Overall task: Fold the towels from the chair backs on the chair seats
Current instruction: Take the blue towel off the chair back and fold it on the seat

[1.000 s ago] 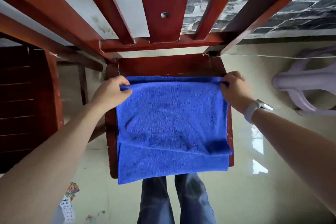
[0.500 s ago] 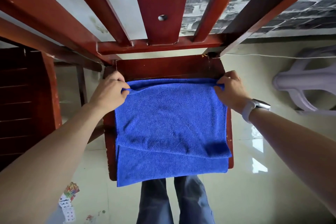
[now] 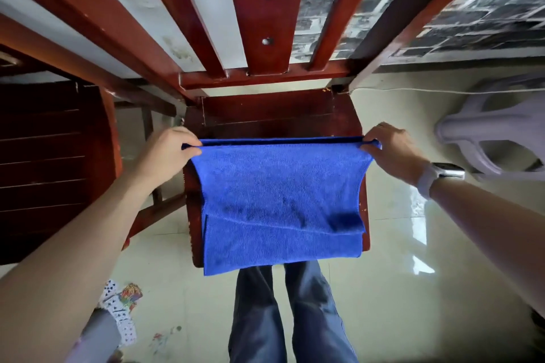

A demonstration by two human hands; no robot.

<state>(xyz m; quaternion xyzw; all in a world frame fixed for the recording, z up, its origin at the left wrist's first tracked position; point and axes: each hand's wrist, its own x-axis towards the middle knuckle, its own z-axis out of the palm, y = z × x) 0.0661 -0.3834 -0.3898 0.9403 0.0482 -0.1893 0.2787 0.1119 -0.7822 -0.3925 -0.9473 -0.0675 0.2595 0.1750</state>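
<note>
While the red wooden chair (image 3: 265, 115) fills most of the view, slatted back up top and seat below, the blue towel (image 3: 280, 200) is what's being worked on. It's folded over on itself and draped across the seat, with the top layer ending short of the bottom one, so a strip of the lower layer shows near the front and hangs just past the seat's front edge. Far edge of the towel is pulled straight and taut, lifted a bit off the seat. Left hand (image 3: 168, 150) has its fingers curled and pinching the far left corner, right hand (image 3: 392, 150) pinching the far right corner the same way, with a white watch (image 3: 439, 174) on that wrist. Off to the right there's a pale plastic stool (image 3: 495, 138) on the tiled floor (image 3: 413, 303), and some playing cards (image 3: 121, 312) scattered lower left.
</note>
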